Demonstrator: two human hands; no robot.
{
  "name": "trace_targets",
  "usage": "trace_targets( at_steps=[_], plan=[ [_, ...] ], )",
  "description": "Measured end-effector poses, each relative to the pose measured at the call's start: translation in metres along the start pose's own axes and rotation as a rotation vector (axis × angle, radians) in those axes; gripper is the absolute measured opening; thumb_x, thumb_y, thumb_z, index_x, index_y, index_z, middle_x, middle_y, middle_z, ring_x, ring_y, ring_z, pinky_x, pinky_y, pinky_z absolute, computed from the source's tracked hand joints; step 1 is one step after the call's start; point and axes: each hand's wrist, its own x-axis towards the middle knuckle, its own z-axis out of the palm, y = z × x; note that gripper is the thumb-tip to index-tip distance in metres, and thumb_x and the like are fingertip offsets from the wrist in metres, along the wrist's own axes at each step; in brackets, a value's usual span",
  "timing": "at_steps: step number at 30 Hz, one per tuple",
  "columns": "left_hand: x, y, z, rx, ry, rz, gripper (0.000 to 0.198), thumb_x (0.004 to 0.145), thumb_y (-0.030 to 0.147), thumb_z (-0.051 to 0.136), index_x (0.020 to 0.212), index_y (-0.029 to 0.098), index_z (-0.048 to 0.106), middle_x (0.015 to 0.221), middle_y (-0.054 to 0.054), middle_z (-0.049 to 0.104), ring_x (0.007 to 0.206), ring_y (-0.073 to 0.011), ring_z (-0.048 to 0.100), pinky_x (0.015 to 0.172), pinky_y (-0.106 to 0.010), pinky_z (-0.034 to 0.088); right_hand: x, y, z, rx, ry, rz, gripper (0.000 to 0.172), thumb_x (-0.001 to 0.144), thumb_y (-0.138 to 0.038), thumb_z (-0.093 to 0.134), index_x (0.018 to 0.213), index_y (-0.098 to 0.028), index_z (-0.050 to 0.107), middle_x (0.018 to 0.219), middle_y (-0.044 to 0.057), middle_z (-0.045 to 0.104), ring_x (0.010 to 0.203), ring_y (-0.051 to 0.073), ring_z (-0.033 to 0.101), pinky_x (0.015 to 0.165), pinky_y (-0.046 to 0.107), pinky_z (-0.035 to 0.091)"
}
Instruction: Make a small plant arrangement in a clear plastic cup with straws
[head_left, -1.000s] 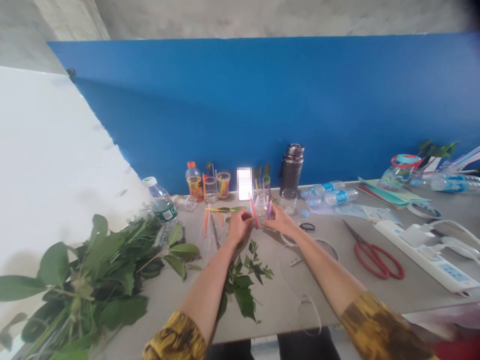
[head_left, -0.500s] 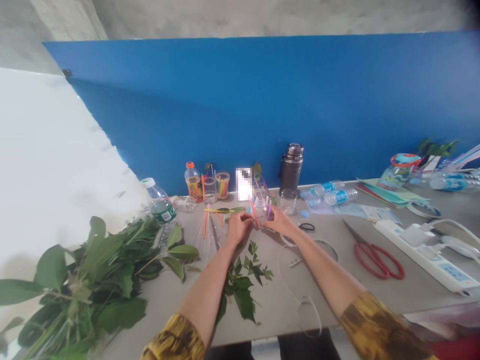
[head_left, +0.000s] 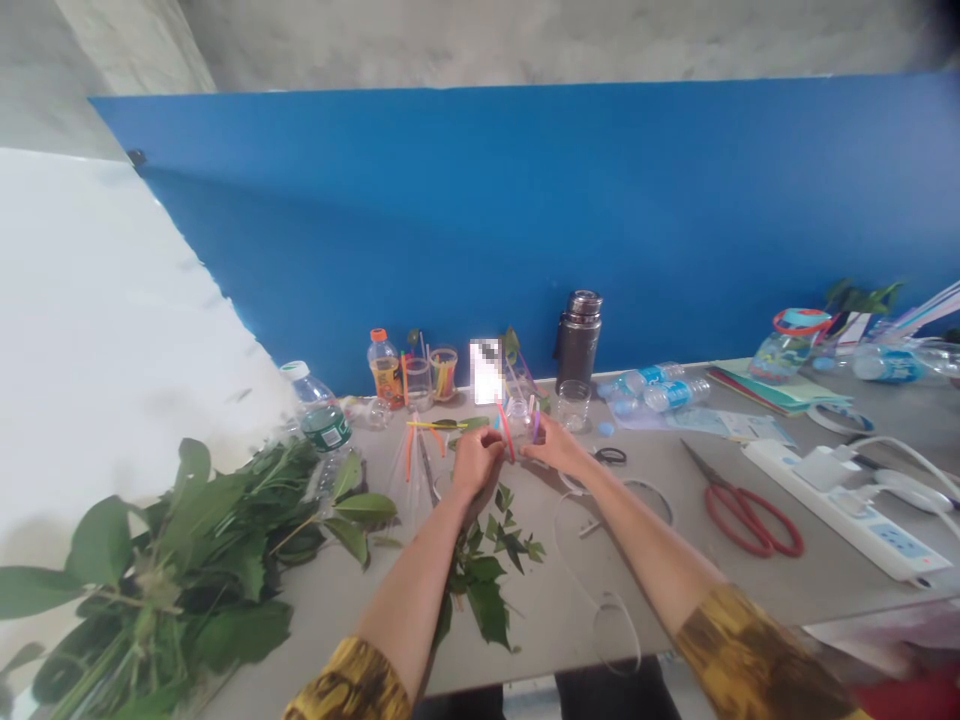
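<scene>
Near the middle of the table my left hand [head_left: 478, 458] has its fingers curled and pinched just beside a red straw [head_left: 506, 435]. What lies between its fingertips is too small to tell. My right hand [head_left: 555, 443] faces it, thumb and fingers bent inward close to a purple straw [head_left: 535, 428]; its grip is partly hidden. Between and behind the hands is a small clear plastic container [head_left: 517, 408]. Below my left wrist lie cut green sprigs [head_left: 484, 570]. Orange straws [head_left: 409, 452] and a yellow straw [head_left: 437, 425] lie left of the hands.
A leafy pile [head_left: 172, 560] covers the left side, by a water bottle [head_left: 319, 410]. At the back stand a phone [head_left: 486, 372], a cup of straws [head_left: 444, 375] and a dark thermos [head_left: 579, 340]. Red-handled scissors [head_left: 754, 515] and a power strip [head_left: 847, 510] lie right.
The view has shifted very slightly. Both hands keep nearly the same place and pose around the straws.
</scene>
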Motion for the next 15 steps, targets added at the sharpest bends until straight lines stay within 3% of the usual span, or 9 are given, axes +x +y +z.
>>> trace_targets(
  at_steps=[8, 15],
  plan=[
    [-0.0020, 0.0021, -0.0034, 0.088, -0.033, 0.040, 0.017, 0.076, 0.019, 0.061, 0.083, 0.015, 0.076, 0.083, -0.006, 0.075, 0.080, -0.0207, 0.066, 0.083, -0.032, 0.048, -0.0017, -0.0010, 0.0003, -0.013, 0.014, 0.014, 0.053, 0.065, -0.027, 0.080, 0.115, -0.019, 0.065, 0.086, 0.002, 0.072, 0.077, 0.022, 0.065, 0.072, 0.032, 0.049],
    [-0.0004, 0.0023, -0.0035, 0.103, -0.036, 0.060, 0.021, 0.078, 0.021, 0.059, 0.084, 0.017, 0.078, 0.085, -0.007, 0.077, 0.082, -0.0221, 0.067, 0.085, -0.032, 0.048, -0.0017, -0.0002, -0.0011, -0.004, -0.011, 0.027, 0.052, 0.065, -0.031, 0.079, 0.114, -0.019, 0.065, 0.092, 0.003, 0.073, 0.081, 0.022, 0.065, 0.074, 0.031, 0.049]
  ],
)
